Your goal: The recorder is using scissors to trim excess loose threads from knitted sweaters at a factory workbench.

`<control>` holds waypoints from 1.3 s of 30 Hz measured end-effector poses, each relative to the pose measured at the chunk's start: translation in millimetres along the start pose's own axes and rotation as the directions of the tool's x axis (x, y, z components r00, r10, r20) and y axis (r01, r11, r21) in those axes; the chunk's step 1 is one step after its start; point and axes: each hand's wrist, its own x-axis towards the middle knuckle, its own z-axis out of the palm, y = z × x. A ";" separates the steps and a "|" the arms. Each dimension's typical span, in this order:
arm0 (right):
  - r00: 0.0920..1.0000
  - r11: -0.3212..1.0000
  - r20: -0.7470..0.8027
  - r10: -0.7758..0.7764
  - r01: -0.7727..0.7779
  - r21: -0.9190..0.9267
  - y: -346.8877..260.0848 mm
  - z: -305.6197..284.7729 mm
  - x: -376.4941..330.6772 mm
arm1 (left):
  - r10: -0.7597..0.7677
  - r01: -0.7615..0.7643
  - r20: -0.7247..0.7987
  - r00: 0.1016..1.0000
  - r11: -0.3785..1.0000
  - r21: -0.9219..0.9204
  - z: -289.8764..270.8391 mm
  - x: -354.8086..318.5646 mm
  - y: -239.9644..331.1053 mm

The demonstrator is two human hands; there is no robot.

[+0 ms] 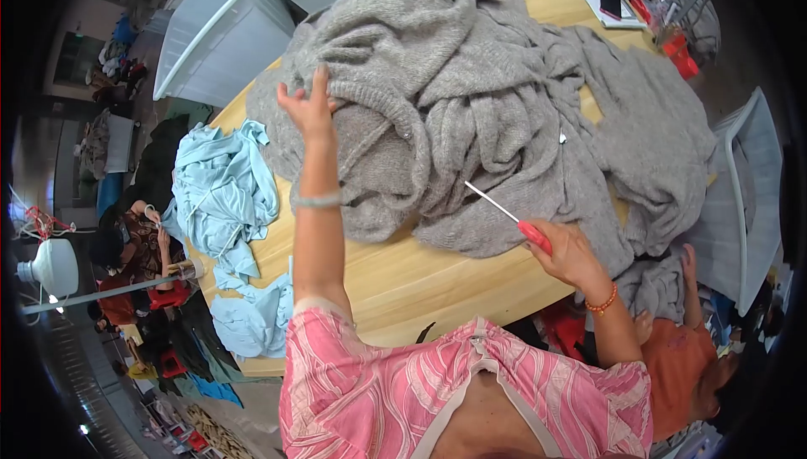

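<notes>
A big heap of grey knitted sweaters (pixel 387 47) lies on the wooden table in front of me. My left hand (pixel 309 110) is raised at the heap's left side with its fingers apart, near a ribbed edge; whether it touches the knit I cannot tell. In my right hand (pixel 568 253) is a red-handled tool (pixel 535 238) with a thin straight metal shaft. Its shaft points up and left, and the tip is over the knit's lower folds. A small white tag (pixel 562 136) shows on the grey knit.
Light-blue garments (pixel 225 190) lie at the table's left edge. Pale plastic bins (pixel 220 39) stand at the far left, another bin (pixel 733 207) at the right. A phone (pixel 610 1) rests on paper at the far right. A person in orange (pixel 677 366) sits close on my right, a person (pixel 139 245) on the left.
</notes>
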 end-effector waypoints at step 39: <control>0.458 0.671 -0.802 0.383 -0.735 -0.100 155.7 -285.9 -46.0 | 0.269 -0.136 0.960 0.083 0.957 -0.256 158.3 -330.8 57.1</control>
